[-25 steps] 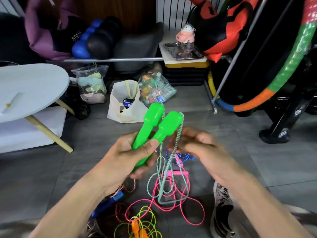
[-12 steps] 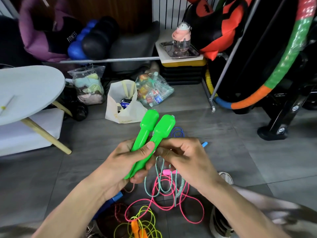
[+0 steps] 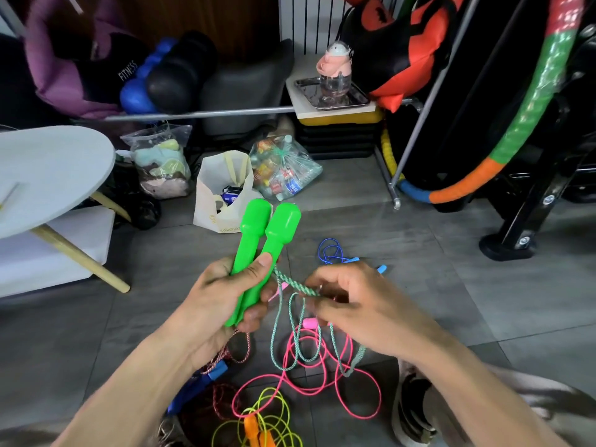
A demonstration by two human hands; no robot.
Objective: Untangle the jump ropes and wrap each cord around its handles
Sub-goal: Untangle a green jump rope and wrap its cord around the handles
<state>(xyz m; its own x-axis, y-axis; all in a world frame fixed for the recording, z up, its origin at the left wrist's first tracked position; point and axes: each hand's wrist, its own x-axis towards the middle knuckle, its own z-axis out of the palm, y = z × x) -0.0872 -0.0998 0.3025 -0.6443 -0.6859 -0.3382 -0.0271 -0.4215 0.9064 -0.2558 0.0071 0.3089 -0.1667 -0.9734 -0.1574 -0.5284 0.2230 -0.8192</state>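
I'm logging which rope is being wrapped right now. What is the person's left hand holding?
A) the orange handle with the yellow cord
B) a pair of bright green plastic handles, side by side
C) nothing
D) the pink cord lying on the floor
B: the left hand grips the two bright green plastic handles together, while the right hand pinches their green-and-white braided cord.

- Left hand (image 3: 222,304): raised at centre, fingers and thumb curled in a full grip, forearm extending to lower left.
- Right hand (image 3: 351,304): level beside it, fingertips pinching, forearm extending to lower right.
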